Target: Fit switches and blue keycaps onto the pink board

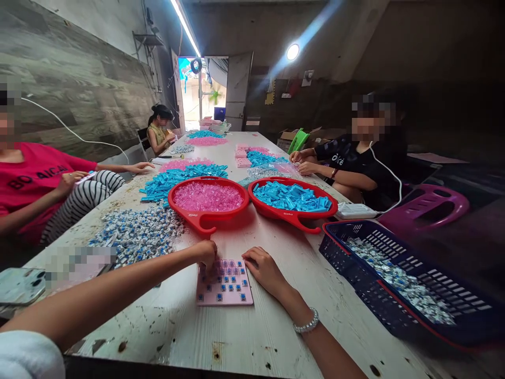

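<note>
l hand (205, 253) pressed on pink plate (215, 298) w/ blue switches (228, 288), can't tell if holding; r hand (263, 271) open, resting on table (177, 326) just beside plate.

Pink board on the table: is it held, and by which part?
Cannot tell: the left hand is at the top edge of the pink board; the right hand holds nothing.

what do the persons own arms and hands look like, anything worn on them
The left hand and right hand are ungloved. A silver beaded bracelet circles the right wrist. A white sleeve shows on the left arm, which is bare below it.
</note>
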{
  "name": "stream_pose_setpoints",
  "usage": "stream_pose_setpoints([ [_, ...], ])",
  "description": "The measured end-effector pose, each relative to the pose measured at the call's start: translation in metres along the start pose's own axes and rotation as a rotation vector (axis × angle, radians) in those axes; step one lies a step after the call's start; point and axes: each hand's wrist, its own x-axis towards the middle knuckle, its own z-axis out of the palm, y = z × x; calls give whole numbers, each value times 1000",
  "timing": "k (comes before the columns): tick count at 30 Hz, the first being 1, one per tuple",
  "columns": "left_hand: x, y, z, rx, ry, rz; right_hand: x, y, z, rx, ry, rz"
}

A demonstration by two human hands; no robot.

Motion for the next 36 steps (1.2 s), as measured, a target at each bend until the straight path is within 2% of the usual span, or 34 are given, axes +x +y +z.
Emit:
stream_pose_setpoints([
  [3,1,-5,-5,-74,-69,23,-1,2,-2,-19,-21,0],
  [6,-6,-16,-15,-180,-117,106,-2,5,-6,3,-17,35],
  [10,-22,-30,-17,-369,-97,257,-2,-11,-12,156,30,43],
  [13,-28,-33,-2,-524,56,362,-1,-36,-7,272,-22,-21],
  [15,-28,-33,12,-601,146,428,0,-52,1,275,-91,-93],
  [18,-29,-33,32,-668,181,523,2,-65,14,149,-143,-141],
  [20,-30,-36,40,-694,200,566,7,-70,19,66,-172,-76],
  [23,-32,-39,45,-722,221,576,19,-76,17,33,-268,95],
  [25,-31,-41,47,-743,210,559,30,-81,13,41,-384,199],
  [28,-26,-41,48,-775,188,538,44,-88,8,33,-534,273],
  [32,-20,-42,50,-789,199,549,54,-96,8,-35,-562,252],
  [36,-18,-46,53,-774,228,562,62,-101,9,-229,-573,107],
])
